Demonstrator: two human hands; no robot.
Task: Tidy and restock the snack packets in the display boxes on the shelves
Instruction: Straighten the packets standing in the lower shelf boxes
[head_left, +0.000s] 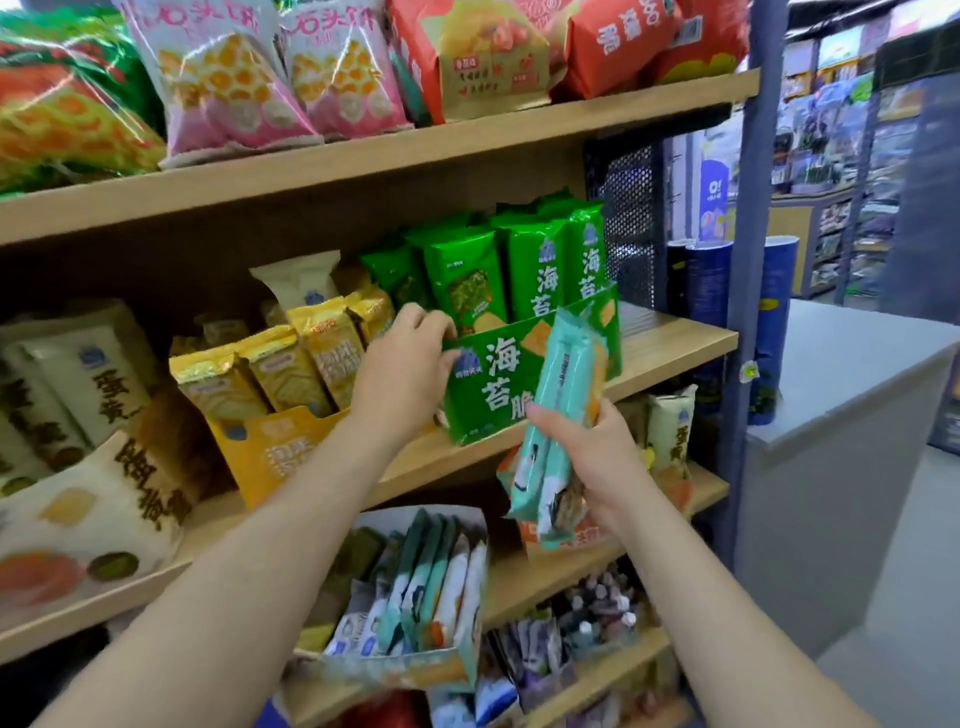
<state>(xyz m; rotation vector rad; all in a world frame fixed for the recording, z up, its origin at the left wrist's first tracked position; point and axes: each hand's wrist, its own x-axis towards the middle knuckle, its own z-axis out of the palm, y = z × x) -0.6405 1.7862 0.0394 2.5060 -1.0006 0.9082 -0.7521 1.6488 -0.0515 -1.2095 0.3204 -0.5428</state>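
Note:
A green display box (488, 387) of green seaweed cracker packets (535, 265) stands on the middle shelf at the right. My left hand (402, 364) grips the box's left front corner, fingers curled over its rim. My right hand (592, 462) holds two or three teal packets (558, 421) upright in front of the green box. One shelf down, a teal display box (415, 667) holds several matching teal packets (436, 582). A yellow display box (265, 447) with golden packets (291, 364) sits left of the green box.
Cream packets (78, 384) fill the middle shelf's left. Large pink and red bags (343, 73) crowd the top shelf. A blue upright post (748, 249) ends the shelving; beyond it stand dark tubes (709, 283) and a grey counter (852, 364). Small packets (587, 618) lie on the lower shelf.

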